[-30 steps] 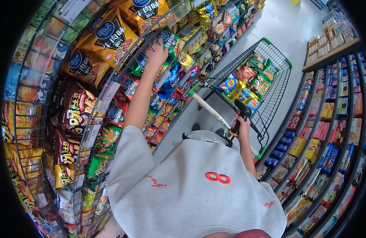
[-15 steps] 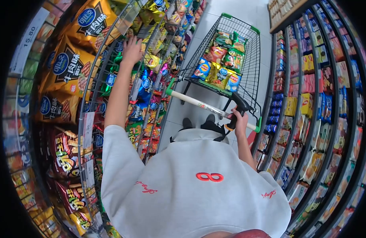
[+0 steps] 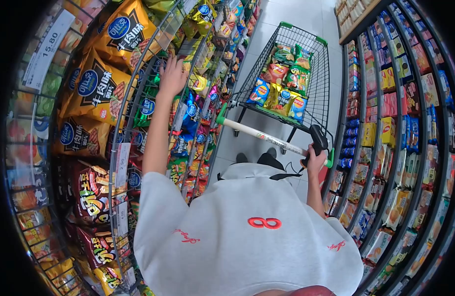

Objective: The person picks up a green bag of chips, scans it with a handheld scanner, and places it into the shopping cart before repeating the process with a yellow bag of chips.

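Observation:
My left hand (image 3: 173, 76) reaches over the snack shelf on the left, fingers stretched out and apart, with nothing seen in it. Beneath and beside it are green snack bags (image 3: 147, 106) and a yellow bag (image 3: 200, 84); whether the fingertips touch a bag is hard to make out. My right hand (image 3: 315, 160) is closed around the grip of a black handheld scanner (image 3: 318, 139) at the right end of the white cart handle (image 3: 262, 135). The wire shopping cart (image 3: 320, 84) holds several chip bags, among them a gold one (image 3: 281, 100) and a blue one (image 3: 259, 92).
Large orange chip bags (image 3: 96, 91) fill the rack at far left, above maroon snack bags (image 3: 94, 190). A price tag (image 3: 49, 49) reads 15.80. On the right, a long shelf carries packaged snacks, including a yellow pack (image 3: 388, 130). Pale floor tiles (image 3: 272, 17) run ahead between the shelves.
The cart and my right hand with the scanner appear slightly further right and lower. My left hand has shifted a little right and down in view, still over the shelf.

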Motion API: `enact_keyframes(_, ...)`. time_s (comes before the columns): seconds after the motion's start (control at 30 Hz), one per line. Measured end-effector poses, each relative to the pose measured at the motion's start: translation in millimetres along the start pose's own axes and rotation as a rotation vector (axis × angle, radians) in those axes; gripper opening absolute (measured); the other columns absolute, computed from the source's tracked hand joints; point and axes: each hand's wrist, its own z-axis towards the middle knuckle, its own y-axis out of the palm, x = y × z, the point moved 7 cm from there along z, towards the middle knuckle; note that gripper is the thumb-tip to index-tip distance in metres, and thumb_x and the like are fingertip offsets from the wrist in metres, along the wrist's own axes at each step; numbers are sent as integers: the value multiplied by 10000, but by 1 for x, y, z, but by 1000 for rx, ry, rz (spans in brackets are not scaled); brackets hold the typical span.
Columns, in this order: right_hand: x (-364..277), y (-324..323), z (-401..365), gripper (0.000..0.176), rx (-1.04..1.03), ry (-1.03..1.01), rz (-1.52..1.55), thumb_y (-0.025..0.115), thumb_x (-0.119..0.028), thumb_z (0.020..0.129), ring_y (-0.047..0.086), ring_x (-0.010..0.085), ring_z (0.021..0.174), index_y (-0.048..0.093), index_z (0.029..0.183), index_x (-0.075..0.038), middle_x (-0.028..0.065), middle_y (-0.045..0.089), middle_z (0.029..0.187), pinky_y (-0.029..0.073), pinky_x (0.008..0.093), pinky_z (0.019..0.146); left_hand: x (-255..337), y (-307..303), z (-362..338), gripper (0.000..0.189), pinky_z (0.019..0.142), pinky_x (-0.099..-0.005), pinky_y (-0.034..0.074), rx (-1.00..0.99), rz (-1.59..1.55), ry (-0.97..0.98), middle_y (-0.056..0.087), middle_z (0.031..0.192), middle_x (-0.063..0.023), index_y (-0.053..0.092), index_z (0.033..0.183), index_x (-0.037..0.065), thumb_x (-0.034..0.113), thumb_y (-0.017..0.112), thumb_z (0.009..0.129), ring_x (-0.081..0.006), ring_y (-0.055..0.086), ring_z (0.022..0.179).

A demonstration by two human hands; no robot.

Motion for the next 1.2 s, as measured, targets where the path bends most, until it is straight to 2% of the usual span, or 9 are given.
enact_keyframes(0.07,3,0,5,165,-22,23,8,688,-142,870,587,133,556,648,880,18,45,602,634,458,290,536,20,-17,-12,475,1172,-540,202,111,-75,4,434,1493,-214,539,1328,44,294,620,932,-340,281,1475)
enact_keyframes(0.17,-2,-2,10,169,2,118,149,678,-163,874,580,127,581,643,901,0,42,603,673,456,282,554,83,-64,-36,390,1125,-519,290,226,-249,57,519,1408,-217,592,1222,27,239,650,900,-364,406,1394)
enact_keyframes(0.23,3,-3,13,159,16,142,187,669,-160,879,590,138,559,635,907,-7,50,608,670,465,280,539,136,-95,-51,246,1002,-478,405,260,-582,129,619,1197,-185,627,1049,25,181,641,859,-367,563,1168)
enact_keyframes(0.3,5,-3,16,155,14,154,176,665,-159,883,589,140,546,633,906,-9,50,608,671,466,278,532,177,-71,-69,161,881,-441,443,187,-740,226,650,1026,-143,627,957,35,161,638,858,-343,607,988)
enact_keyframes(0.43,23,-5,26,158,32,119,190,679,-159,885,582,135,503,605,924,-25,38,586,650,471,284,466,221,27,-102,113,806,-449,455,98,-707,327,660,987,-122,617,894,45,157,629,880,-327,599,929)
enact_keyframes(0.57,30,-10,40,162,45,117,151,701,-146,872,587,137,499,608,901,-17,42,593,648,481,282,470,237,96,-118,264,726,-471,485,-188,-398,236,676,793,-132,668,760,81,258,566,928,-332,638,791)
enact_keyframes(0.63,29,-12,47,160,60,122,139,701,-146,870,594,137,502,616,894,-13,39,602,647,482,286,481,245,89,-107,345,679,-495,509,-137,-491,208,672,702,-141,679,708,86,308,538,931,-354,663,706)
enact_keyframes(0.83,28,-7,88,137,61,61,72,682,-129,856,602,147,492,623,881,-7,38,593,609,480,287,478,252,119,-66,415,687,-512,553,-438,-423,143,710,771,-196,729,760,29,378,558,904,-388,701,700)
enact_keyframes(1.2,13,13,201,205,95,52,-29,692,-239,822,656,207,539,692,817,-34,74,642,571,495,352,563,263,194,60,480,879,-507,531,-746,-394,8,707,978,-268,736,944,-24,419,556,900,-420,686,954)
